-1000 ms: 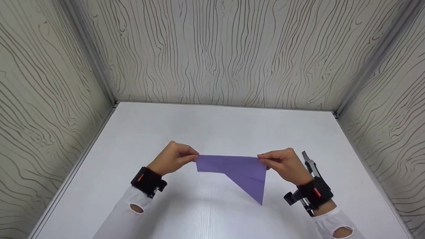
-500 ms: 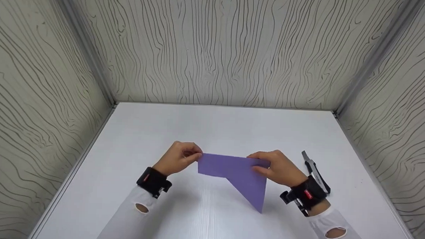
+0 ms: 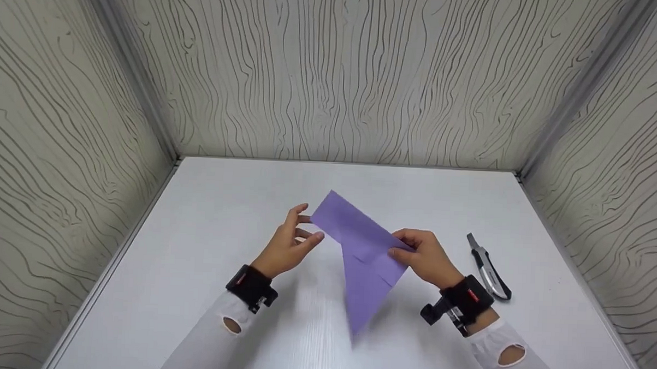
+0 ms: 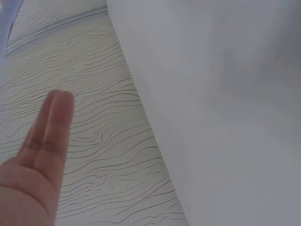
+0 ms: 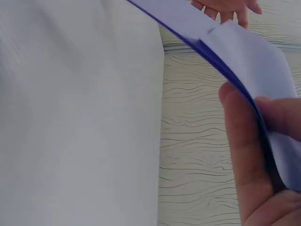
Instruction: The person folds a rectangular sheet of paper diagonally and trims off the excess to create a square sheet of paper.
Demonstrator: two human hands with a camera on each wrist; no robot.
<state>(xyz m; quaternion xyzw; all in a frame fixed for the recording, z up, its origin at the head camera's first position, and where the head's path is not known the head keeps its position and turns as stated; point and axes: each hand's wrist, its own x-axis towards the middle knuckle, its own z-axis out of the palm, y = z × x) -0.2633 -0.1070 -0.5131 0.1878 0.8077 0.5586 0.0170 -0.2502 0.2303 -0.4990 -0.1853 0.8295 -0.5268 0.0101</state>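
A folded sheet of purple paper point(image 3: 359, 245) is held up over the white table, tilted, with one pointed end hanging down. My right hand point(image 3: 427, 259) pinches its right corner between thumb and fingers. In the right wrist view the folded layers of the paper point(image 5: 254, 61) run between thumb and fingers, showing a dark purple edge. My left hand point(image 3: 291, 243) has its fingers spread beside the paper's upper left end, the fingertips right at its edge. The left wrist view shows straight fingers of the left hand point(image 4: 47, 141) with no paper between them.
A utility knife point(image 3: 488, 266) with a grey and black handle lies on the white table point(image 3: 224, 197), right of the right hand. Wood-patterned panels point(image 3: 332, 75) stand at the back and both sides. Black camera straps point(image 3: 251, 288) circle both wrists.
The left hand has let go of the paper's left end and spread its fingers. The right hand keeps its hold; the paper has turned, left end up and point swung left.
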